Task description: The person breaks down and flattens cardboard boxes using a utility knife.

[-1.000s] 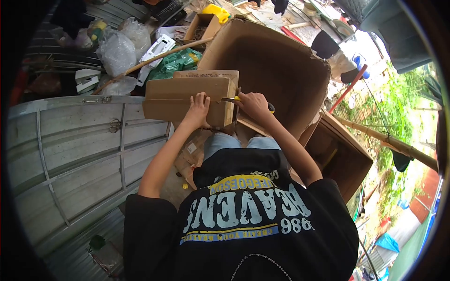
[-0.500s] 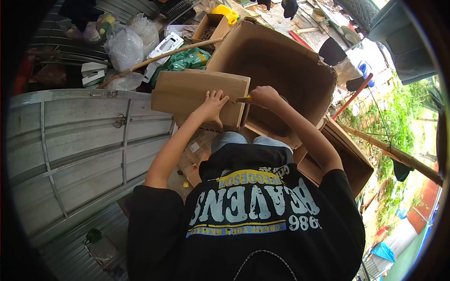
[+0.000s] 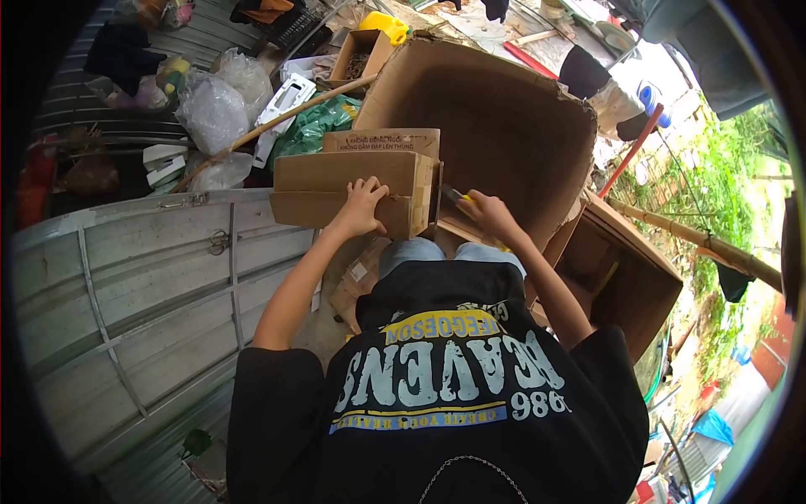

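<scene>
My left hand (image 3: 363, 207) grips a closed brown cardboard box (image 3: 311, 178), fingers across its side and thumb at the near edge. Another carton (image 3: 382, 141) with printed lettering shows behind it. My right hand (image 3: 489, 214) is closed around a yellow-handled knife (image 3: 457, 196), whose blade points toward the taped end of the box. A small gap separates the blade from that end. Beyond my hands stands a large open carton (image 3: 478, 71), its inside facing me.
An open carton (image 3: 630, 277) stands at my right. A corrugated metal panel (image 3: 151, 294) lies at left. Plastic bags (image 3: 210, 109), a green sack (image 3: 315, 126), a wooden pole (image 3: 277, 107) and a yellow jug (image 3: 386, 27) lie at the back.
The box has tilted and dropped slightly toward me, showing its taped end and the printed carton behind. My right hand has moved back from the box edge with the knife.
</scene>
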Demonstrator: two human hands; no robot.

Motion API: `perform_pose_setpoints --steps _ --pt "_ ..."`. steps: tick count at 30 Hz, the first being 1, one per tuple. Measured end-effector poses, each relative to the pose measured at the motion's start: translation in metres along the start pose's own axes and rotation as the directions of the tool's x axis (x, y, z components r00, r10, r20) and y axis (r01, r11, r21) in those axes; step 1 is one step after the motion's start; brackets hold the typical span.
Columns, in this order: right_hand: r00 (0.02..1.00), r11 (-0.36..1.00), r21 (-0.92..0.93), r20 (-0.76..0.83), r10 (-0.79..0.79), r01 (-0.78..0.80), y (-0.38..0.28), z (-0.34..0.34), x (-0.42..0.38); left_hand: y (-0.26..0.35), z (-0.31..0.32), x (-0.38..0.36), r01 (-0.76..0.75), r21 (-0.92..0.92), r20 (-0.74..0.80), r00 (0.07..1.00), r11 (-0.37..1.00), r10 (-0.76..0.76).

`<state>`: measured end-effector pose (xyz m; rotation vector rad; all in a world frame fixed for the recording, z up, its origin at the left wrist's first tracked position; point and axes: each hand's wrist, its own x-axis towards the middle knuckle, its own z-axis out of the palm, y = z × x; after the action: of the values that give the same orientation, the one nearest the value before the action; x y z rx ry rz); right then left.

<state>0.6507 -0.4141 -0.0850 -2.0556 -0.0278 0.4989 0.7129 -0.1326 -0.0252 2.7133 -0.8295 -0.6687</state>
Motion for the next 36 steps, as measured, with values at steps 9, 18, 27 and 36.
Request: perform_pose_setpoints --steps 9,18,27,36 --pt "0.998 0.938 0.342 -0.012 0.063 -0.055 -0.023 0.055 0.019 0.011 -0.004 0.013 0.075 -0.081 0.084 0.994 0.994 -0.068" --pt "0.983 0.939 0.296 -0.007 0.184 -0.173 -0.016 0.046 0.005 -0.007 0.010 0.043 0.131 -0.242 0.139 0.985 0.961 -0.099" --pt "0.989 0.992 0.086 -0.106 0.100 -0.091 -0.015 0.057 -0.004 -0.006 0.005 0.054 0.183 -0.264 0.162 0.976 0.947 -0.144" --pt "0.995 0.994 -0.075 0.059 -0.075 0.079 -0.009 0.059 -0.023 -0.007 0.005 0.049 0.149 -0.221 0.149 0.982 0.964 -0.118"
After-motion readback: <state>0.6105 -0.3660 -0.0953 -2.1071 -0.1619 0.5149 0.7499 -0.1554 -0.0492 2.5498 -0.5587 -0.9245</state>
